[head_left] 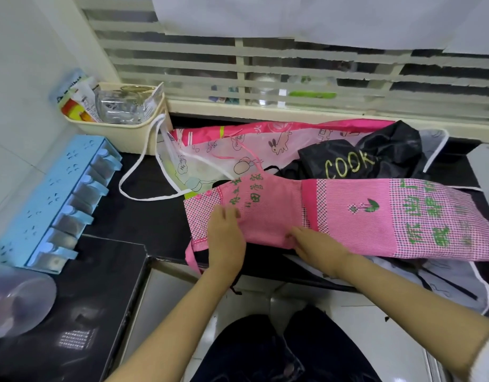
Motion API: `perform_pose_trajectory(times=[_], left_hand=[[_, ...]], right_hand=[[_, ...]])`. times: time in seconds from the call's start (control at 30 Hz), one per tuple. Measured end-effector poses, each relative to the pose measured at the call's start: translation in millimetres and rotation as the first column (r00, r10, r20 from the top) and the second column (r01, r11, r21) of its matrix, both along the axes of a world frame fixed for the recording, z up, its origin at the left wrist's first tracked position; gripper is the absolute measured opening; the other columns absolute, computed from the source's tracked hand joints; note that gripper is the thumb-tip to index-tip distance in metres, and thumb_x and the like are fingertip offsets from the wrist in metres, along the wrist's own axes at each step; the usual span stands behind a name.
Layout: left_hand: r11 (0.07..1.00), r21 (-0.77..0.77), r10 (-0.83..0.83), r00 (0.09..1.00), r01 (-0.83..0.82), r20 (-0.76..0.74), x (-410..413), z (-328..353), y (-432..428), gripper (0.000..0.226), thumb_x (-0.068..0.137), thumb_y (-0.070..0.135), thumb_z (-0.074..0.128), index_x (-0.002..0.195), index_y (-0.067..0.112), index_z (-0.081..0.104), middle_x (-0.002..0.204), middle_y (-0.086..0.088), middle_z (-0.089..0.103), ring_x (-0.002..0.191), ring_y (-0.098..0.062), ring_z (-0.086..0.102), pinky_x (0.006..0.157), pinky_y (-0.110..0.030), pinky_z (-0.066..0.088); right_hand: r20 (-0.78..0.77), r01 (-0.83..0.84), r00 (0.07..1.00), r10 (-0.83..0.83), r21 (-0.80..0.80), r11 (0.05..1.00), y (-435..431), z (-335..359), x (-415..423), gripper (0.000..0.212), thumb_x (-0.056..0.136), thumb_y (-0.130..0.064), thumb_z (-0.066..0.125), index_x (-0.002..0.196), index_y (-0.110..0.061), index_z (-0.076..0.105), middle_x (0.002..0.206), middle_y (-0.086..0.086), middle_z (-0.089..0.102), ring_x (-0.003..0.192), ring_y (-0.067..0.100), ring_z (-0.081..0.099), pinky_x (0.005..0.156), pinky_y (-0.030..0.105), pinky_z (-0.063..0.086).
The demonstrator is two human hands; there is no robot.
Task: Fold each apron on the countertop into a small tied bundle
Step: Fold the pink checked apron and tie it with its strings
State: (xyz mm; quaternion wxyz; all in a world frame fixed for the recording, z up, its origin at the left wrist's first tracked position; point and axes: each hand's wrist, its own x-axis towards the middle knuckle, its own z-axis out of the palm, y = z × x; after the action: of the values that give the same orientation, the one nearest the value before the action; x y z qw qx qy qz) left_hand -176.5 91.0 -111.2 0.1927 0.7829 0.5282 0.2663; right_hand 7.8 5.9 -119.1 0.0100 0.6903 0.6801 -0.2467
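A pink checked apron (356, 216) with green lettering lies folded into a long strip across the dark countertop (144, 216). My left hand (225, 238) rests flat on its left end, fingers straight. My right hand (317, 242) presses on the strip's near edge toward the middle, fingers extended. Behind it lie a black apron (375, 155) with yellow "COOK" lettering and a translucent pink apron (238, 144) with cartoon rabbits and white straps. A white-edged apron (458, 277) hangs over the counter's front edge at the right.
A cream basket (122, 128) of packets stands at the back left by the window. A blue spice rack (53, 199) lies along the left wall. A clear plastic bowl (17, 304) sits on a black surface at lower left. My legs show below the counter.
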Motion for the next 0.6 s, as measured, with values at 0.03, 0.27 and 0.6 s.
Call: perform_pose_trajectory(times=[0.03,0.27,0.6], left_hand=[[0.988,0.096,-0.117,0.991,0.122,-0.059,7,0,-5,0.032,0.067,-0.012,0.04,0.088,0.01,0.051,0.088,-0.005,0.051,0.074,-0.017,0.043,0.064,-0.026,0.034],[0.852,-0.26,-0.514,0.635,0.454,-0.577,48,-31,-17,0.071,0.091,0.008,0.044,0.152,0.024,0.011,0.158,-0.014,-0.009,0.144,-0.041,-0.008,0.114,-0.053,-0.008],[0.866,-0.426,-0.498,0.521,0.261,-0.693,72,-40,-9,0.056,0.097,0.017,0.037,0.149,0.02,0.017,0.156,-0.017,0.009,0.142,-0.04,0.015,0.112,-0.051,0.02]], right_hand=[[-0.081,0.049,0.996,-0.045,0.041,0.998,-1,1,2,0.035,0.095,-0.007,0.042,0.13,-0.007,0.043,0.127,0.01,0.05,0.113,0.025,0.051,0.093,0.032,0.038],[0.321,0.022,0.947,-0.001,-0.062,0.998,-8,-6,33,0.061,0.103,-0.028,0.032,0.151,-0.013,-0.002,0.159,0.007,-0.007,0.146,0.03,-0.009,0.118,0.044,-0.002],[0.309,0.183,0.943,-0.122,-0.176,0.967,-74,-4,159,0.068,0.099,-0.048,0.028,0.152,-0.018,-0.001,0.159,0.005,-0.003,0.147,0.026,0.0,0.116,0.045,0.012]])
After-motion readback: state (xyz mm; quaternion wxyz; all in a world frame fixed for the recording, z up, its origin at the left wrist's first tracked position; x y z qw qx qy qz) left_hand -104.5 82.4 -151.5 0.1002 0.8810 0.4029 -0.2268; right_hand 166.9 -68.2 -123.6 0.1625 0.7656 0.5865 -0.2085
